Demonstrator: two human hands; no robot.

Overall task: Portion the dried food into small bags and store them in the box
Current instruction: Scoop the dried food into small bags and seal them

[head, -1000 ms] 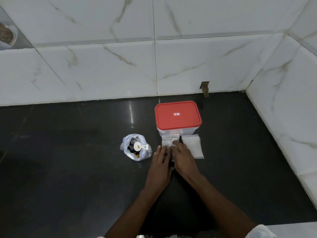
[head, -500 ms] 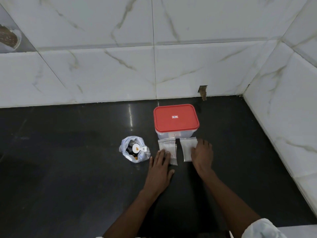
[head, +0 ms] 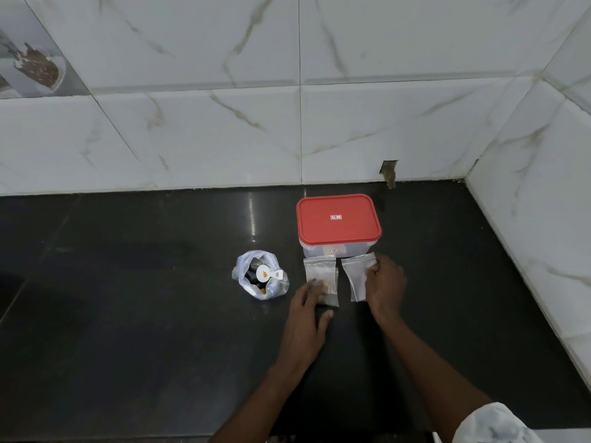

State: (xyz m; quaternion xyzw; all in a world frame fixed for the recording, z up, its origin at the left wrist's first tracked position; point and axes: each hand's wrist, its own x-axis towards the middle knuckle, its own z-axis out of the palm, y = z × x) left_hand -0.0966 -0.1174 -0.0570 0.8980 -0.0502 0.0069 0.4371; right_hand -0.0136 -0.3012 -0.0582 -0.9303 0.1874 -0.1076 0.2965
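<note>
Spreading dark and glossy from the tiled back wall [head: 224, 139] to the tiled right wall [head: 527, 219], the counter [head: 128, 314] carries everything near its back right corner, with wide bare room along its left half and front edge. A clear box [head: 335, 249] with a red lid [head: 338, 219] shut on it stands a little out from the back wall, well apart from the right wall. Left of the box, toward the front, an open plastic bag [head: 260, 278] sits holding dark dried food and a small white scoop [head: 267, 274].

Just in front of the box lie two groups of small clear bags, flat and empty-looking, with a narrow strip of counter between them. The left hand [head: 308, 318] lies flat, fingers stretched and together, its fingertips [head: 315, 287] pressing the near end of the left small bags [head: 320, 276]; the thumb rests on the counter. The right hand [head: 385, 286] is curled loosely, its fingertips touching the right edge of the right small bag [head: 356, 276]; whether it pinches the plastic cannot be told. The hands are apart, with free counter in front of and right of them.
</note>
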